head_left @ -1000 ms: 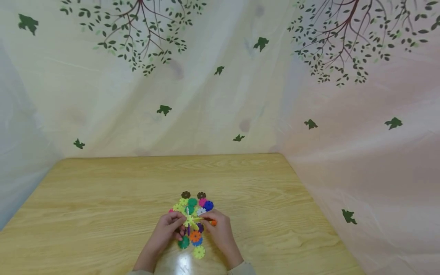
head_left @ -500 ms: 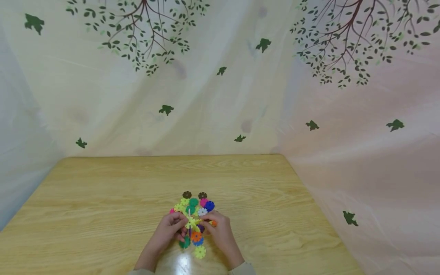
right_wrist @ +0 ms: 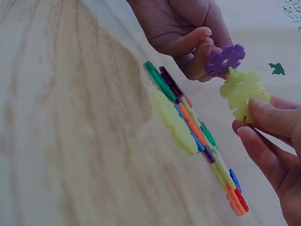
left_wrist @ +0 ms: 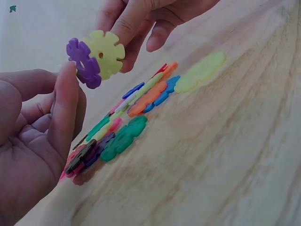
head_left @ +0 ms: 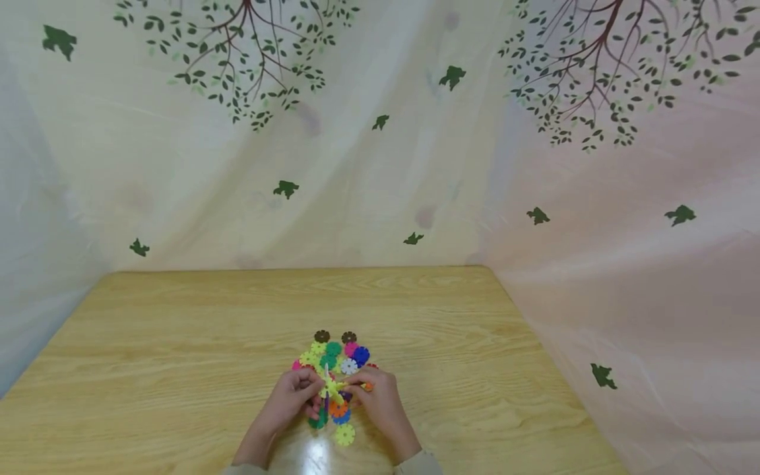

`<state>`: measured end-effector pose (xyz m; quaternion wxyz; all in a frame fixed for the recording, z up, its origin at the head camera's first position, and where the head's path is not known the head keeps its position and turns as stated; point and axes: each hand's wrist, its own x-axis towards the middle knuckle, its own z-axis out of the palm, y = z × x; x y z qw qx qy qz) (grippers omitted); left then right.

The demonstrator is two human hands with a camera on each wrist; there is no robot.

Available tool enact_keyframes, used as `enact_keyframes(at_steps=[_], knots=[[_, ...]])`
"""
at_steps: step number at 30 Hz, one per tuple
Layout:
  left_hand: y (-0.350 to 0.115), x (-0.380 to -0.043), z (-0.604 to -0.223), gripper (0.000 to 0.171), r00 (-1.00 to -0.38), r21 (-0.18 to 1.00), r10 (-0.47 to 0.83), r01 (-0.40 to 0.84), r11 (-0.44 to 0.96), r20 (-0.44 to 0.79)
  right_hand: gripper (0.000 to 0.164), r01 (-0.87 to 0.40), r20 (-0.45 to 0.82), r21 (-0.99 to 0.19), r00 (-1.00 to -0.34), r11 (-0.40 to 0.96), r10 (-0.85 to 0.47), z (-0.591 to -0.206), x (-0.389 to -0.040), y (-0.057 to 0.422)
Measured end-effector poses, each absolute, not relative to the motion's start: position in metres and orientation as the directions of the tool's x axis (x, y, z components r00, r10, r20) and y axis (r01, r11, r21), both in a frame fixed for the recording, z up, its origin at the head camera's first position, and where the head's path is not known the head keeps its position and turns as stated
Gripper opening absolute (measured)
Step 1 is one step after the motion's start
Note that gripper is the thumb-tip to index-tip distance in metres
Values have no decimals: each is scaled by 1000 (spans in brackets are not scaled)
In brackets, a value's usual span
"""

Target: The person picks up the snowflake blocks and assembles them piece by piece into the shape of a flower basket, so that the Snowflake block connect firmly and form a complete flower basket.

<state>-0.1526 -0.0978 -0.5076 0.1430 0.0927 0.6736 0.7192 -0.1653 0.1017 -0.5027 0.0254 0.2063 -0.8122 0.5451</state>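
- Pale painted cloth (head_left: 356, 165) hangs behind a wooden table (head_left: 451, 349).
- Over the table, the left hand (head_left: 291, 399) pinches the edge of a purple disc (right_wrist: 225, 55); the right hand (head_left: 380, 399) grips a yellow disc (right_wrist: 243, 89) between thumb and fingers.
- A flat pile (head_left: 333, 349) of bright discs lies beneath.
- The held pair touch, apparently slotted together, between the hands.
- A red disc (head_left: 372, 365) now peeks past the right hand, slightly lower than half a second ago; both grips look unchanged, so the joining seems barely further along.
- The head view gives purple as a thin strip; the wrist views show its notched face.
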Motion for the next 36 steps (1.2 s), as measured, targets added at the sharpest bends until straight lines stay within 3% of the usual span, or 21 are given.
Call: enact_keyframes(at_steps=[10, 22, 36], knots=[[-98, -152, -509, 30, -936, 997, 351, -49, -62, -24, 7, -385, 289, -869, -905, 310, -314, -502, -163, 104], [-100, -152, -508, 26, -935, 998, 352, -51, -21, -40, 9, -545, 410, -725, -833, 421, -373, -502, -163, 107], [-96, -155, -506, 20, -945, 992, 316, -110, -59, -86, 10, -509, 404, -748, -858, 426, -317, -501, -163, 103]])
